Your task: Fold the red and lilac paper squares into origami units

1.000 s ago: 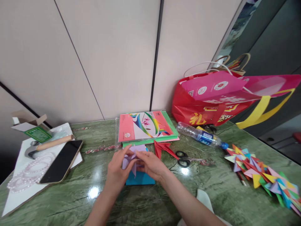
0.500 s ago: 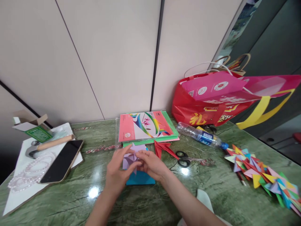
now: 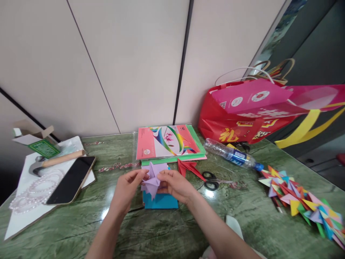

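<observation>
A folded purple paper piece (image 3: 152, 181) with several points is held up between my two hands. My left hand (image 3: 128, 189) pinches its left side between thumb and fingers. On the right side, my right hand (image 3: 174, 183) grips it the same way, some fingers curled behind it. Beneath the hands lie blue paper (image 3: 161, 201) and more purple paper, partly covered. A red folded paper piece (image 3: 190, 168) rests right of my right hand, beside black-handled scissors (image 3: 211, 181).
Behind the hands is a packaged paper stack (image 3: 167, 142). A plastic bottle (image 3: 233, 155), a red bag (image 3: 242, 122) and a colourful folded-paper chain (image 3: 304, 201) are at right. A phone (image 3: 71, 180), hammer (image 3: 61, 158), beads (image 3: 37, 190) and small box (image 3: 40, 144) are at left.
My left hand has shifted left and now pinches the purple piece's left side. The piece has been turned and its points show more openly. The camera view has tilted slightly.
</observation>
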A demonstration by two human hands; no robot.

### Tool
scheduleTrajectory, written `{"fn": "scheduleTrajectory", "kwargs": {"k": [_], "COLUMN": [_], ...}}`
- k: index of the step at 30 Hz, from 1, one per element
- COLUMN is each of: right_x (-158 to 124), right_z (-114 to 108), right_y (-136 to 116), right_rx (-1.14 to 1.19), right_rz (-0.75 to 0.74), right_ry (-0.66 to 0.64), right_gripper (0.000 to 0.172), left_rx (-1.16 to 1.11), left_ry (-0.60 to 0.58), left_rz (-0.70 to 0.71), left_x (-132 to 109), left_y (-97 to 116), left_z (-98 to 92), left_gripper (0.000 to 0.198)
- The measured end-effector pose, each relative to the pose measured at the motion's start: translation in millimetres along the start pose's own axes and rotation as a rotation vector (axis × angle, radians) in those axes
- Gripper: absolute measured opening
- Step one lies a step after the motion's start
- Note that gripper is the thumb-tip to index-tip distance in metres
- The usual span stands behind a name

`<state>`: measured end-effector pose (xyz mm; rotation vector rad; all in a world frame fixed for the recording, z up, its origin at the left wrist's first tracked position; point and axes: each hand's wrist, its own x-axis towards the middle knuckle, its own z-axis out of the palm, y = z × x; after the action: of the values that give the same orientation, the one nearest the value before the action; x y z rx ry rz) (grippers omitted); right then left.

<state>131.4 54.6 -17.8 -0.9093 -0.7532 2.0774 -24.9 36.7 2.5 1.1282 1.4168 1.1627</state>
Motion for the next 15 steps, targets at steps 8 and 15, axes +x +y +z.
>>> {"fn": "scheduleTrajectory", "kwargs": {"k": [8,15], "right_x": [-1.9,0.8], "right_z": [0.1,-2.5], "right_y": [-0.6,3.7], "right_rx": [-0.052,-0.171], "right_rz": [-0.011,-0.042], "right_ry": [0.030,0.060], "right_gripper": [0.031,0.031], "left_rx": [-0.074,-0.066], "left_ry": [-0.006,-0.092], "left_rz": [-0.053,-0.044], "left_x": [2.9,1.7], "left_y": [-5.3,-3.6], "left_z": [-2.3,0.4], "left_gripper": [0.035,0.026]}}
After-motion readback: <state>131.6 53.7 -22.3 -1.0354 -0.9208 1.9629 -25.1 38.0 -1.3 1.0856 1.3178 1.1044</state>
